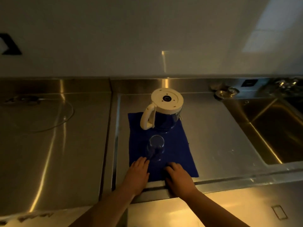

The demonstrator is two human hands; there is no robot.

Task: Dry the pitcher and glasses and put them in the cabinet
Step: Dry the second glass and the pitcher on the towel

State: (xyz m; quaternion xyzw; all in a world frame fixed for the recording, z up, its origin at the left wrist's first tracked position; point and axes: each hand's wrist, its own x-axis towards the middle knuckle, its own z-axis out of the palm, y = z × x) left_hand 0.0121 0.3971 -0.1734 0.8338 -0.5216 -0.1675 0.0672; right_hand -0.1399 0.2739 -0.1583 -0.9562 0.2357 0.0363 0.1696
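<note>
Two hands rest on the near edge of a blue cloth (172,149) spread on the steel counter (213,128). The left hand (137,174) lies flat with its fingers straight, their tips just beside the base of a clear glass (155,147) that seems to stand mouth down on the cloth. The right hand (177,176) has its fingers bent down onto the fabric; whether it pinches the cloth I cannot tell. Behind the glass, at the far end of the cloth, the pitcher (164,110) stands upside down, its white base upward and its handle turned to the left. I can see only one glass. A sink (278,128) lies off to the right, and no cabinet is in view. To my eye the drying has yet to begin. The next move likely calls for lifting the glass clear and freeing the cloth, or fetching another, with care since the glass is hard to see in this dim light.
</note>
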